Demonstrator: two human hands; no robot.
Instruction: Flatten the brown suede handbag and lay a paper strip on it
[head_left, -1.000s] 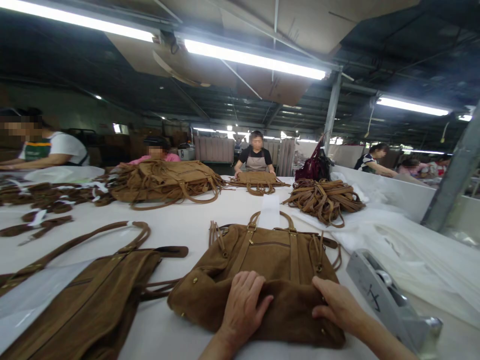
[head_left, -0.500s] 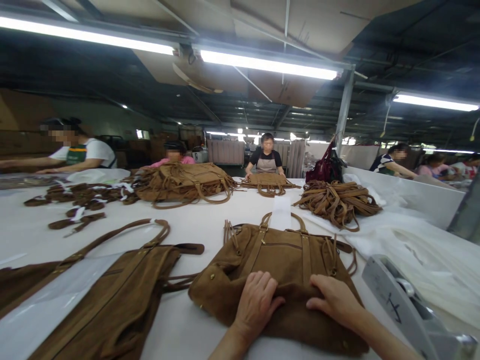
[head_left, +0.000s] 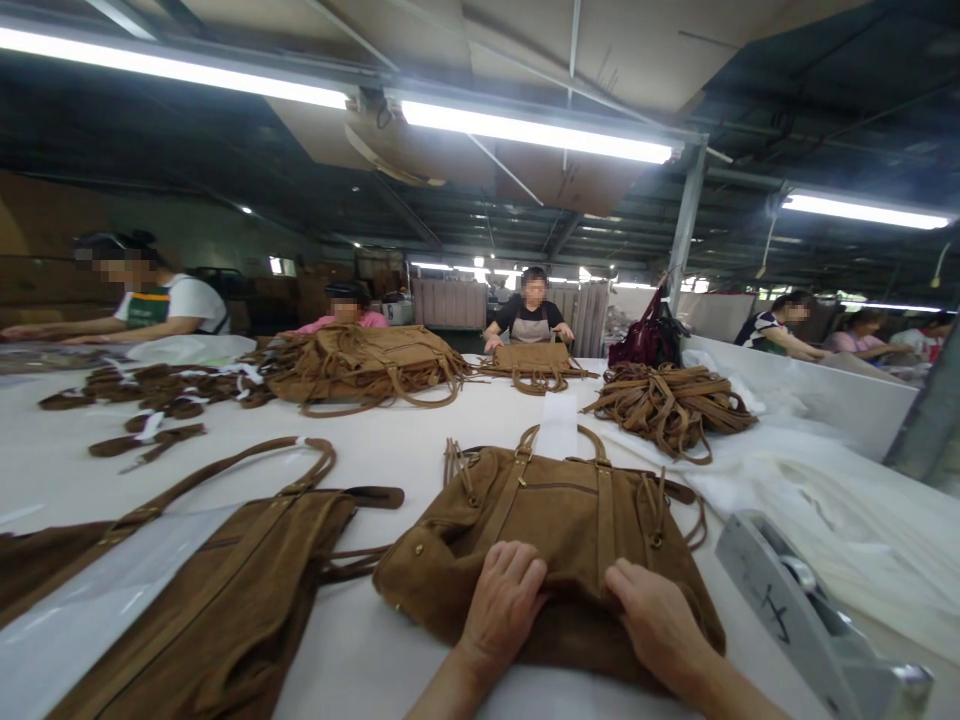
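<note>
Both hands' fingers (head_left: 525,575) lie spread flat, gripping nothing, on the brown bag (head_left: 555,520).

Both hands are drawing together on the near edge of the brown suede bag (head_left: 555,540), the right hand (head_left: 660,625) sliding leftward toward the left hand (head_left: 506,605), narrowing the gap between them.

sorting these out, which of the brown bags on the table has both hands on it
The brown bag nearest the camera: left hand and right hand press flat on its lower edge. The bag at left lies untouched.
</note>
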